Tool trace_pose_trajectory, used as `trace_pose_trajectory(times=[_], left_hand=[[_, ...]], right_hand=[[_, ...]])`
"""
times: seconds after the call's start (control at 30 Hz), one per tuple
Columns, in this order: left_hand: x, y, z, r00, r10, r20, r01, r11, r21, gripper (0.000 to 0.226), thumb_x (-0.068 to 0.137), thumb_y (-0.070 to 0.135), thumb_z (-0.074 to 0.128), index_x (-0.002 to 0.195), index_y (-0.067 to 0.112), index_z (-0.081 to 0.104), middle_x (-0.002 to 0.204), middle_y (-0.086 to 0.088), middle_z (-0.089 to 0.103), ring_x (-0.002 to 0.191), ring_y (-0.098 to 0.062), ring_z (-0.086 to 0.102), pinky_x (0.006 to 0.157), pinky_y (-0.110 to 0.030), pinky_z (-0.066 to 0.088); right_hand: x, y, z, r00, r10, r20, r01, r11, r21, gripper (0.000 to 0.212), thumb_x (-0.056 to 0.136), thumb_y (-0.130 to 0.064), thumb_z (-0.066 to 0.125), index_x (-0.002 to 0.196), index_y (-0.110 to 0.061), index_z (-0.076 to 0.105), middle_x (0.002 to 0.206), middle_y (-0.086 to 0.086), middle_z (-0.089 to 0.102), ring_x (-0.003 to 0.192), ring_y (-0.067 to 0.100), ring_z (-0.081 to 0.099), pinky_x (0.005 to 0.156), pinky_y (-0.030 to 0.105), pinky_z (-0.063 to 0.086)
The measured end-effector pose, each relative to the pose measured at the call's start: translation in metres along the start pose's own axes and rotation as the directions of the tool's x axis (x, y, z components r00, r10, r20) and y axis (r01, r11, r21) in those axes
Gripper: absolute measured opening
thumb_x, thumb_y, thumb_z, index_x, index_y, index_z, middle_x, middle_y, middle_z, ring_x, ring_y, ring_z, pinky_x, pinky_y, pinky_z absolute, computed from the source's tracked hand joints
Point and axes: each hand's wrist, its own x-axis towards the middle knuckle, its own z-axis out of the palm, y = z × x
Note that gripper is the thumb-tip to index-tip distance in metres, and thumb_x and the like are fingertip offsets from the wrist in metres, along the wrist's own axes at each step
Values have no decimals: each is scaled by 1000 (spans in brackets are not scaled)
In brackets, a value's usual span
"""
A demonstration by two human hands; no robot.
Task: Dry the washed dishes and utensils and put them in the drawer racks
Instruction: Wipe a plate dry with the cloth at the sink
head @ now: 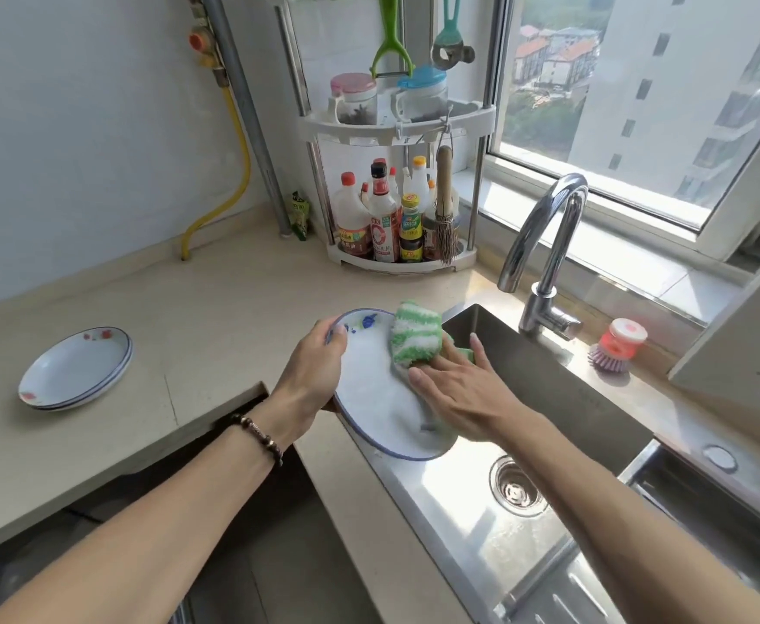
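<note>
A white plate (371, 398) with a blue rim and a blue flower print is held tilted over the sink's left edge. My left hand (313, 380) grips its left rim. My right hand (463, 389) presses a green-and-white striped cloth (414, 333) flat against the plate's face, fingers spread over the cloth. On the counter to the left lies a stack of white plates (76, 367) with red flower prints and blue rims.
A steel sink (562, 398) with a drain (515, 488) lies under my right arm, a curved tap (544, 254) behind it. A red dish brush (617, 346) stands by the window. A corner rack (396, 258) of bottles fills the back. A dark opening (252, 511) sits below the counter.
</note>
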Motion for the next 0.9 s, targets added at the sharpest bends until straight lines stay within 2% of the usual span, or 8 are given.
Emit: trace_pose_trajectory(times=[0.1, 0.23, 0.4, 0.47, 0.57, 0.7, 0.77, 0.9], left_hand=[[10, 3, -8, 995, 34, -94, -36, 999, -21, 27, 108, 31, 37, 119, 26, 61, 112, -4, 70, 101, -28, 69, 67, -33, 53], [19, 6, -6, 988, -84, -129, 70, 991, -112, 23, 107, 31, 40, 106, 25, 62, 102, -4, 69, 84, -25, 67, 67, -36, 54], [15, 3, -2, 943, -320, 87, 331, 925, -185, 25, 102, 38, 52, 110, 18, 64, 107, -11, 69, 89, -29, 67, 63, -40, 61], [18, -4, 0, 997, -70, -18, 73, 955, 287, 42, 97, 55, 47, 104, 18, 67, 117, -17, 66, 113, -35, 60, 91, -45, 52], [9, -9, 4, 905, 271, 329, -426, 587, 688, 83, 82, 85, 24, 107, 24, 74, 139, -7, 59, 140, -24, 41, 114, -42, 31], [8, -32, 9, 708, 353, 611, -694, 191, 694, 31, 76, 54, 69, 83, 24, 70, 83, 6, 71, 83, -16, 66, 66, -25, 42], [7, -31, 13, 691, 455, 562, -709, 273, 650, 14, 68, 21, 70, 69, 27, 58, 60, 8, 58, 51, -14, 48, 54, -21, 31], [6, -19, 12, 877, 227, 424, -414, 806, 424, 32, 70, 10, 79, 83, 33, 63, 76, 9, 64, 66, -7, 61, 55, -20, 44]], right_hand=[[-26, 7, 11, 998, -58, 30, 54, 991, 122, 97, 83, -84, -5, 144, -31, 50, 165, -8, 22, 154, 8, -9, 123, 47, -14], [-39, -2, 32, 946, -185, -265, 199, 980, 27, 45, 86, -56, 63, 107, -16, 60, 122, 1, 54, 112, 20, 49, 96, 39, 47], [-32, 12, 25, 803, -289, -521, 200, 955, -221, 21, 92, -27, 66, 80, -15, 54, 83, 4, 58, 74, 24, 50, 61, 39, 50], [-32, 19, 23, 814, -323, -482, 234, 943, -238, 22, 85, -24, 76, 83, -16, 56, 85, 3, 59, 77, 24, 54, 60, 40, 53], [-30, 26, 17, 835, -357, -419, 289, 932, -219, 17, 85, -22, 77, 89, -15, 62, 94, 3, 63, 83, 24, 56, 66, 41, 54], [-29, 27, 8, 844, -331, -421, 330, 941, -79, 19, 81, -17, 82, 85, -13, 63, 85, -1, 60, 76, 23, 56, 63, 37, 51], [-28, 26, 3, 863, -181, -472, 241, 968, 69, 22, 76, -18, 87, 86, -12, 69, 83, -5, 61, 72, 20, 59, 60, 35, 52], [-23, 34, -1, 725, 320, -610, 86, 837, 541, 14, 77, -10, 86, 85, -14, 76, 78, -6, 66, 60, 12, 60, 54, 28, 52]])
